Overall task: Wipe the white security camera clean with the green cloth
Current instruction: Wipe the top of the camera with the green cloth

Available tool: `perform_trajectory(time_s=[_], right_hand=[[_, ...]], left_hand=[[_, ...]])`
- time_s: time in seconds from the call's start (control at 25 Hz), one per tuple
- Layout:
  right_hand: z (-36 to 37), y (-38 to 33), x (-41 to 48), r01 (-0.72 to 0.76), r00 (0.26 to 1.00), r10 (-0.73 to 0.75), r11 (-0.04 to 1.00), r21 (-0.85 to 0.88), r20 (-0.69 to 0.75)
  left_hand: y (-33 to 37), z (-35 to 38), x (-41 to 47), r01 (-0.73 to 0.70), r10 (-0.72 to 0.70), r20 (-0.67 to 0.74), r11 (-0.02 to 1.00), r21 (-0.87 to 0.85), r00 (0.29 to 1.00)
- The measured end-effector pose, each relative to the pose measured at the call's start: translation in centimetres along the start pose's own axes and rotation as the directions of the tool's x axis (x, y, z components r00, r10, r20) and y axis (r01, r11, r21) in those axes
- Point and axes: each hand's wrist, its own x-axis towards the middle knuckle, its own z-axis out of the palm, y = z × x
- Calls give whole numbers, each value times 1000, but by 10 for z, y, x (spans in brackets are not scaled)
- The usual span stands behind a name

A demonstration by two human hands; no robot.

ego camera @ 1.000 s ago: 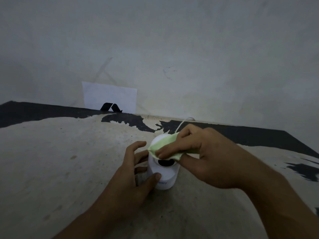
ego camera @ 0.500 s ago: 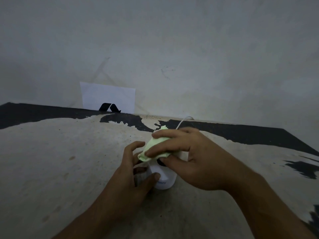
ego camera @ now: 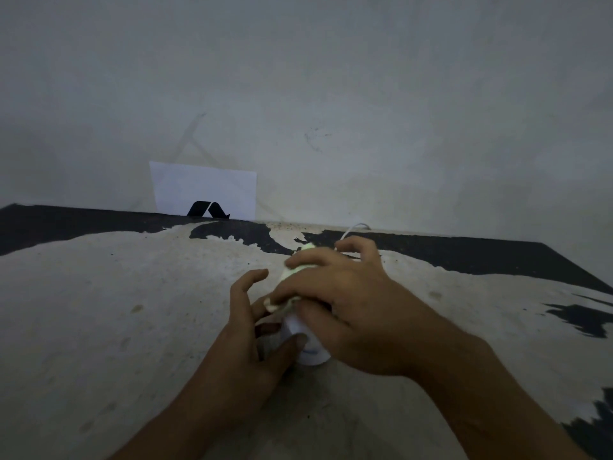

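Overhead, a pale grey wall (ego camera: 365,94) filled the upper half of the view, dim and faintly scuffed. Below it stretched the tabletop (ego camera: 99,327), its light coating worn and flaked away along the far edge and at the right, so that black patches showed through. A white sheet of paper (ego camera: 202,185) with a black angular mark at its lower edge leaned against the wall at the back of the tabletop, well apart from the hands.

Near the middle of the tabletop stood the white security camera (ego camera: 310,346), upright, only its lower body showing between the two hands. The right hand (ego camera: 348,300) lay curled over its top, fingers bent and closed on the green cloth (ego camera: 295,270), which it pressed against the camera's upper part; the cloth peeked out pale between the fingers and under the thumb. The left hand (ego camera: 252,336) was cupped around the camera's left side, half open, thumb set against the lower front of the body and fingers spread loosely behind it. A thin white cable (ego camera: 353,227) rose from behind the right hand and curved toward the wall.
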Motion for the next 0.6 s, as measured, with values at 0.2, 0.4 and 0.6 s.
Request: perform_trajectory(time_s=[0.2, 0.4, 0.6], right_hand=[[-3, 36, -9, -220, 965, 230, 971, 92, -121], [-9, 41, -10, -282, 957, 288, 953, 111, -36], [-16, 38, -11, -216, 971, 235, 936, 276, -35]], left_hand=[[2, 2, -1, 3, -2, -23, 999, 37, 1000], [4, 2, -1, 9, -8, -26, 998, 56, 1000], [5, 2, -2, -2, 3, -24, 999, 41, 1000]])
